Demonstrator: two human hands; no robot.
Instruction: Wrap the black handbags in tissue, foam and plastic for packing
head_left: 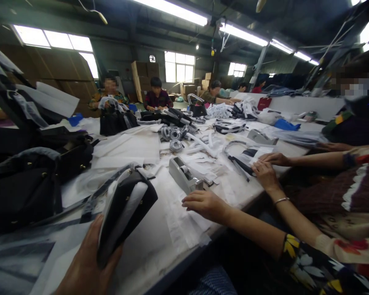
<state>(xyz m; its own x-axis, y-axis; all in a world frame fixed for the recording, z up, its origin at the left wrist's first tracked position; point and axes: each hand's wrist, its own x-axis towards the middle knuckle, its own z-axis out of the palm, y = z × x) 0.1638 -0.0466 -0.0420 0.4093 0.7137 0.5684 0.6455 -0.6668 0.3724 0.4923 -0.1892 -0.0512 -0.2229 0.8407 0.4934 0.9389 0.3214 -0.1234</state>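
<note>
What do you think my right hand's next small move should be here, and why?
Probably pinch up the top tissue sheet under your right hand and bring it toward the black bag: the left hand already grips the bag, and the right lies flat, empty, beside the tape dispenser.

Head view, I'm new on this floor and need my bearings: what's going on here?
The person's left hand holds a small black bag stuffed with white paper. Their right hand lies flat on tissue paper beside a grey tape dispenser. A co-worker's hands rest by a strap further right; more black bags are piled at left.
</note>
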